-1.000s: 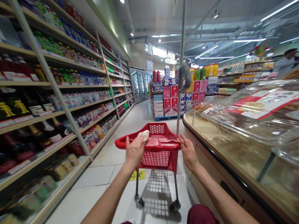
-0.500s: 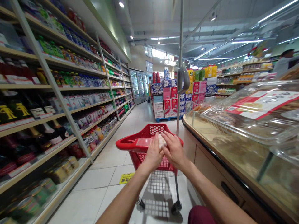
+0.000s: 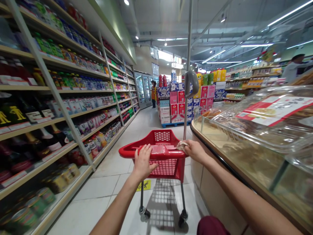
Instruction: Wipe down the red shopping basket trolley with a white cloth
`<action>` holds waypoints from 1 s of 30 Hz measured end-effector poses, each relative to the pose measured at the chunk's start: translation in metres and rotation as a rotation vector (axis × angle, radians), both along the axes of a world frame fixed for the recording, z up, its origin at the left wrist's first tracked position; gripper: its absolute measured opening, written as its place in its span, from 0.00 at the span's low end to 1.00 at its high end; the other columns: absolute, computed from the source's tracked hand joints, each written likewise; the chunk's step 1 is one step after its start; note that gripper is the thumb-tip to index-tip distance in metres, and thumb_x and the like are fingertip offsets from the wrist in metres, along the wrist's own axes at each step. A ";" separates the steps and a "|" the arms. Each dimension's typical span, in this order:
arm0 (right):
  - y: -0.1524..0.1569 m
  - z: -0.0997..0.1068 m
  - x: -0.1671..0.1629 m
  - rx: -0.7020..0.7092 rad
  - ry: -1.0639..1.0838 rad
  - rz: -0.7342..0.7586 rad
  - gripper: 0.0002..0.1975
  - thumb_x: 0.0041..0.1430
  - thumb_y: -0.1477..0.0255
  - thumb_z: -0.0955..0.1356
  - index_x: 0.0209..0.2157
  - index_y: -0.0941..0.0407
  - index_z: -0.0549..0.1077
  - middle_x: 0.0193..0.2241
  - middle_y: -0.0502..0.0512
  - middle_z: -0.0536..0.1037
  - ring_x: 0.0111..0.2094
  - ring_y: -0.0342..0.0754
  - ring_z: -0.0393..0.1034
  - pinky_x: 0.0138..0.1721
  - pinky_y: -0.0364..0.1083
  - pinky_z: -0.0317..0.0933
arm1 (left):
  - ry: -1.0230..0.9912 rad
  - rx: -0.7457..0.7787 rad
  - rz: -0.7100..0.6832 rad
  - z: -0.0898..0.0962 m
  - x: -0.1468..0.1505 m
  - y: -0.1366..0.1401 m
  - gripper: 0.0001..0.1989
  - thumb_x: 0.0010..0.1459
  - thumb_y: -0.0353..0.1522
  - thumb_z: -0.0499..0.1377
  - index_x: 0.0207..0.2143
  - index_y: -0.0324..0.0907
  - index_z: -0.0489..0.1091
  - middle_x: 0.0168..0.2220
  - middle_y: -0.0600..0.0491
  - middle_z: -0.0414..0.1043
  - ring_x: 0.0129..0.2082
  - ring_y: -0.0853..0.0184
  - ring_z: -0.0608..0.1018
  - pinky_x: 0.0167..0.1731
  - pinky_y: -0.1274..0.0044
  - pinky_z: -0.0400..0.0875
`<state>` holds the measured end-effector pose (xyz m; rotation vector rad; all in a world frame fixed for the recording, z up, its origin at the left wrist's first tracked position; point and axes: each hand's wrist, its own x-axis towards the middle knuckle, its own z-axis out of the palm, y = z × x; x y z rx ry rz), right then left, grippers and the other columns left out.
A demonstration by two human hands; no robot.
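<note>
A red plastic shopping cart [image 3: 127,151] stands in front of me on dark legs with caster wheels. My left hand [image 3: 142,164] lies over the left part of its handle, fingers stretched and thumb apart, holding nothing. At the handle's right end, my right hand [image 3: 196,151] is closed on a crumpled whitish cloth [image 3: 181,146] pressed against the red plastic. Part of the cloth is hidden by the fingers. A pale label panel [image 3: 161,149] is set in the handle between the two hands.
Drink shelves [image 3: 80,114] run along the left. A display counter [image 3: 207,143] with clear food boxes [image 3: 266,112] borders the right. Behind the cart rises a metal pole [image 3: 189,42]. Stacked cartons [image 3: 177,107] stand ahead. One person [image 3: 153,94] is near the fridges, another [image 3: 294,69] far right.
My hands have parted from around the cloth above the cart. The left has moved left onto the handle; the right has carried the cloth to its right end. A person has appeared near the fridges.
</note>
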<state>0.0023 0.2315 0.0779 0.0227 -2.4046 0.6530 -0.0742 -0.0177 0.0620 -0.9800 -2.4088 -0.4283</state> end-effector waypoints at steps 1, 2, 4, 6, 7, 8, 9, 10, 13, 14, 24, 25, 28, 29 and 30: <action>0.011 0.002 -0.002 -0.040 -0.023 -0.037 0.15 0.46 0.80 0.60 0.31 0.54 0.74 0.27 0.51 0.78 0.29 0.47 0.71 0.32 0.44 0.64 | 0.005 0.005 0.004 -0.001 0.001 0.001 0.31 0.44 0.37 0.59 0.52 0.41 0.57 0.56 0.43 0.57 0.56 0.55 0.59 0.54 0.55 0.47; 0.017 0.002 -0.003 -0.061 -0.037 -0.058 0.15 0.46 0.80 0.59 0.30 0.55 0.74 0.26 0.51 0.78 0.28 0.47 0.71 0.31 0.44 0.64 | 0.011 0.007 0.009 -0.002 0.002 0.002 0.31 0.45 0.37 0.59 0.52 0.41 0.57 0.56 0.43 0.57 0.56 0.55 0.59 0.54 0.55 0.47; 0.014 -0.001 0.000 -0.076 -0.005 -0.050 0.15 0.48 0.79 0.59 0.33 0.56 0.74 0.28 0.52 0.78 0.30 0.47 0.72 0.32 0.44 0.65 | 0.030 0.012 0.024 -0.004 0.005 0.005 0.29 0.47 0.37 0.57 0.52 0.40 0.57 0.56 0.43 0.58 0.56 0.55 0.59 0.54 0.55 0.47; -0.009 -0.008 0.006 -0.069 0.092 0.010 0.16 0.51 0.77 0.59 0.38 0.56 0.72 0.35 0.53 0.77 0.36 0.47 0.71 0.37 0.46 0.65 | 0.060 0.025 0.046 -0.005 0.006 0.008 0.27 0.49 0.38 0.55 0.52 0.40 0.57 0.55 0.43 0.59 0.56 0.55 0.59 0.54 0.54 0.48; -0.026 -0.013 0.009 -0.035 0.154 0.062 0.16 0.52 0.76 0.59 0.41 0.55 0.71 0.39 0.54 0.76 0.40 0.48 0.70 0.42 0.48 0.63 | 0.074 0.032 0.056 -0.006 0.007 0.009 0.26 0.51 0.38 0.54 0.52 0.40 0.58 0.55 0.43 0.60 0.56 0.55 0.60 0.54 0.54 0.48; -0.044 -0.018 0.012 0.016 0.211 0.122 0.16 0.52 0.76 0.60 0.43 0.55 0.70 0.43 0.55 0.74 0.45 0.48 0.67 0.46 0.49 0.61 | 0.084 0.036 0.062 -0.006 0.008 0.009 0.25 0.51 0.38 0.54 0.52 0.40 0.58 0.54 0.43 0.60 0.55 0.54 0.60 0.54 0.54 0.48; -0.060 -0.022 0.014 0.094 0.250 0.172 0.16 0.52 0.76 0.61 0.43 0.55 0.70 0.44 0.55 0.73 0.48 0.49 0.64 0.50 0.52 0.57 | 0.092 0.037 0.061 -0.006 0.008 0.009 0.25 0.52 0.38 0.53 0.52 0.40 0.58 0.54 0.43 0.60 0.55 0.55 0.60 0.54 0.54 0.48; -0.071 -0.025 0.014 0.151 0.268 0.179 0.17 0.51 0.77 0.61 0.44 0.55 0.69 0.46 0.56 0.72 0.51 0.50 0.62 0.52 0.54 0.55 | 0.098 0.033 0.052 -0.005 0.008 0.009 0.24 0.53 0.38 0.52 0.52 0.40 0.58 0.54 0.43 0.60 0.55 0.55 0.60 0.54 0.55 0.49; -0.066 -0.031 0.015 0.217 0.263 0.102 0.18 0.51 0.77 0.62 0.45 0.54 0.68 0.48 0.58 0.70 0.52 0.52 0.60 0.52 0.58 0.52 | 0.104 0.018 0.012 -0.004 0.008 0.007 0.22 0.54 0.37 0.51 0.51 0.41 0.59 0.54 0.45 0.61 0.55 0.57 0.61 0.54 0.58 0.50; -0.053 -0.032 0.016 0.198 0.255 0.057 0.18 0.51 0.77 0.62 0.45 0.53 0.68 0.48 0.58 0.70 0.51 0.52 0.61 0.51 0.58 0.53 | 0.104 0.020 0.008 -0.004 0.009 0.006 0.22 0.54 0.37 0.51 0.51 0.41 0.60 0.54 0.45 0.61 0.55 0.58 0.61 0.54 0.58 0.51; -0.067 -0.030 0.013 0.192 0.279 0.085 0.21 0.50 0.80 0.59 0.46 0.55 0.67 0.48 0.58 0.70 0.52 0.50 0.60 0.53 0.55 0.52 | 0.089 0.046 0.029 -0.002 0.017 0.016 0.21 0.54 0.37 0.52 0.50 0.39 0.61 0.54 0.45 0.61 0.55 0.57 0.62 0.54 0.59 0.51; -0.067 -0.029 0.014 0.210 0.259 0.074 0.20 0.50 0.80 0.59 0.46 0.55 0.67 0.48 0.58 0.69 0.52 0.51 0.60 0.52 0.56 0.51 | 0.087 0.041 0.026 -0.002 0.018 0.015 0.21 0.54 0.37 0.52 0.50 0.39 0.61 0.54 0.45 0.61 0.55 0.57 0.62 0.54 0.59 0.52; -0.041 -0.032 0.020 0.188 0.235 -0.053 0.20 0.51 0.78 0.58 0.47 0.53 0.66 0.47 0.57 0.70 0.50 0.52 0.62 0.51 0.60 0.50 | 0.087 0.037 0.025 -0.003 0.019 0.016 0.22 0.54 0.38 0.52 0.50 0.39 0.61 0.54 0.45 0.61 0.55 0.57 0.62 0.54 0.60 0.52; -0.031 -0.034 0.023 0.169 0.253 -0.108 0.20 0.52 0.78 0.58 0.47 0.53 0.65 0.47 0.57 0.71 0.49 0.52 0.62 0.51 0.60 0.50 | 0.091 0.041 0.027 -0.003 0.020 0.017 0.22 0.54 0.38 0.52 0.50 0.39 0.61 0.54 0.45 0.62 0.55 0.57 0.62 0.54 0.60 0.52; -0.025 -0.035 0.025 0.155 0.279 -0.152 0.20 0.52 0.78 0.57 0.47 0.53 0.65 0.46 0.58 0.71 0.49 0.52 0.62 0.51 0.60 0.50 | 0.096 0.046 0.030 -0.004 0.021 0.019 0.22 0.54 0.38 0.52 0.50 0.38 0.61 0.53 0.45 0.62 0.54 0.57 0.62 0.54 0.60 0.52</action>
